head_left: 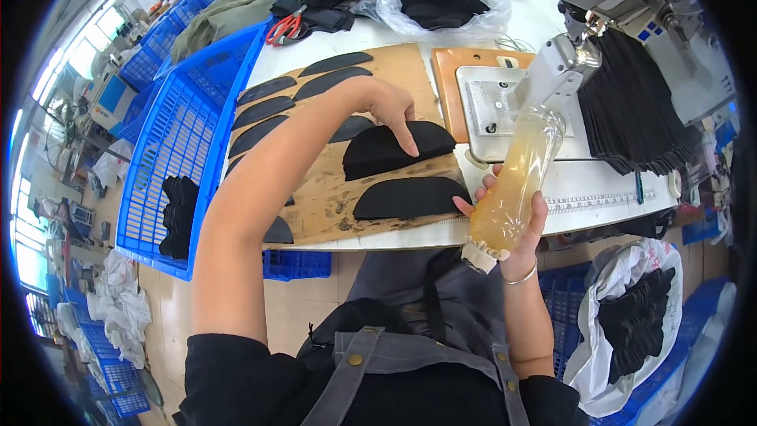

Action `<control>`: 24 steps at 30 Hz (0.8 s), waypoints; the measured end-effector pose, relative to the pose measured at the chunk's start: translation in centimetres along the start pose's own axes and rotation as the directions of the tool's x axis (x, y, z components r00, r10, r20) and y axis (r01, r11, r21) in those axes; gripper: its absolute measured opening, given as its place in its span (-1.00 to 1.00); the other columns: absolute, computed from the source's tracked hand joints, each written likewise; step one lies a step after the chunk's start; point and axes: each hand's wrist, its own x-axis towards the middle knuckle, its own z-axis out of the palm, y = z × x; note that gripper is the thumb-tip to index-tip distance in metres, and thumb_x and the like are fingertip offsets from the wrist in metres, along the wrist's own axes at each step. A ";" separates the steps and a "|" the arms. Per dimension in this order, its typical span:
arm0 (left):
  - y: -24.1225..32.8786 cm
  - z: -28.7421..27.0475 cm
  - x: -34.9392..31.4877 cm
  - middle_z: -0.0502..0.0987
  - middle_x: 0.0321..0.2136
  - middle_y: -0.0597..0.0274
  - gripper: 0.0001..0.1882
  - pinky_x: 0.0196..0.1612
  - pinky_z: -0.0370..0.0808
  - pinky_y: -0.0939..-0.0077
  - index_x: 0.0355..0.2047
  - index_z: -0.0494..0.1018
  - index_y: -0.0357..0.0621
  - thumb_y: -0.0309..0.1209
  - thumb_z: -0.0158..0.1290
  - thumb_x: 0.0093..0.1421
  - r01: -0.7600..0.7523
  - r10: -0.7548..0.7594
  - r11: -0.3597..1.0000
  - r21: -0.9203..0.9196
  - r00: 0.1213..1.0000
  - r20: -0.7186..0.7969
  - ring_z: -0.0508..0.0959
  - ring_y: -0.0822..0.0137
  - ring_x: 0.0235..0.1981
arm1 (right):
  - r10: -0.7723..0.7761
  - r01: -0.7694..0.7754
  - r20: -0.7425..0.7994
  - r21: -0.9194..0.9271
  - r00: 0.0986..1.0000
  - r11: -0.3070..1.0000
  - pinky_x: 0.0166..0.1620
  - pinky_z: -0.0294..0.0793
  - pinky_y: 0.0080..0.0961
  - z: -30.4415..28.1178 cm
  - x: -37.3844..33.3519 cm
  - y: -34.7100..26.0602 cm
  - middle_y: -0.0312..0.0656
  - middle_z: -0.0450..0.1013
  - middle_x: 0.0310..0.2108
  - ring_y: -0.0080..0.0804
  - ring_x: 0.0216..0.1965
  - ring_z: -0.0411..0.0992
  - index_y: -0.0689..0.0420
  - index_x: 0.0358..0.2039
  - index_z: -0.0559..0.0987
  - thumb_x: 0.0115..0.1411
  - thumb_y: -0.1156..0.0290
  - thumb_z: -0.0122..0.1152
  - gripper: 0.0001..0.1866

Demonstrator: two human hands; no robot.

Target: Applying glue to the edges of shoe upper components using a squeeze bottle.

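My left hand point(392, 113) reaches over a tan board point(315, 197), its thumb pressed on a thick black half-moon fabric piece point(371, 152); its other fingers are mostly hidden behind the hand. Just nearer to me lies a second black half-moon piece point(412, 198), flat on the board. Several darker, thinner half-moon pieces point(337, 62) are spread over the board's far and left parts. In my right hand point(527, 238) is a clear plastic bottle point(514, 181) of yellowish liquid, held tilted at the board's right edge. A cream-coloured, crusted end of the bottle points toward me.
A machine arm point(564, 63) and its metal plate point(490, 106) stand on the right, beside a stack of black pieces point(631, 102). At left is a blue crate point(169, 142). Red-handled scissors point(285, 28) and a plastic bag of black fabric point(441, 4) lie at the back.
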 end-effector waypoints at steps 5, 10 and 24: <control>1.6 0.8 -1.1 0.49 -0.28 0.01 -0.17 -0.20 0.40 0.47 -0.14 0.36 -0.37 0.05 0.31 -0.26 0.046 -0.043 0.995 0.088 0.998 -0.034 0.49 0.20 -0.24 | -0.004 0.004 0.018 -0.006 1.000 1.000 0.09 0.23 0.07 0.0 -0.1 -0.3 -0.19 0.31 -0.21 -0.33 -0.18 0.36 0.15 0.06 0.21 0.07 -0.09 0.02 -0.31; 2.0 2.1 -3.7 0.43 -0.30 0.10 -0.26 -0.21 0.35 0.48 -0.20 0.36 -0.30 0.07 0.26 -0.19 -0.055 0.064 0.998 0.037 0.949 -0.310 0.42 0.28 -0.25 | -0.010 0.006 0.055 0.071 0.998 0.997 0.09 0.24 0.07 -0.1 -0.2 -0.7 -0.17 0.29 -0.22 -0.31 -0.19 0.34 0.17 0.06 0.20 0.06 -0.11 0.03 -0.28; 12.4 2.1 5.5 0.45 -0.11 0.11 -0.30 0.00 0.30 0.45 -0.04 0.38 -0.26 0.16 -0.11 0.14 -0.466 0.415 0.861 -0.203 0.875 -0.249 0.40 0.29 -0.08 | -0.269 0.238 0.150 0.201 0.951 0.950 0.09 0.23 0.13 0.8 -4.8 -5.4 -0.17 0.23 -0.21 -0.29 -0.15 0.29 0.17 0.08 0.14 -0.01 -0.12 0.13 -0.20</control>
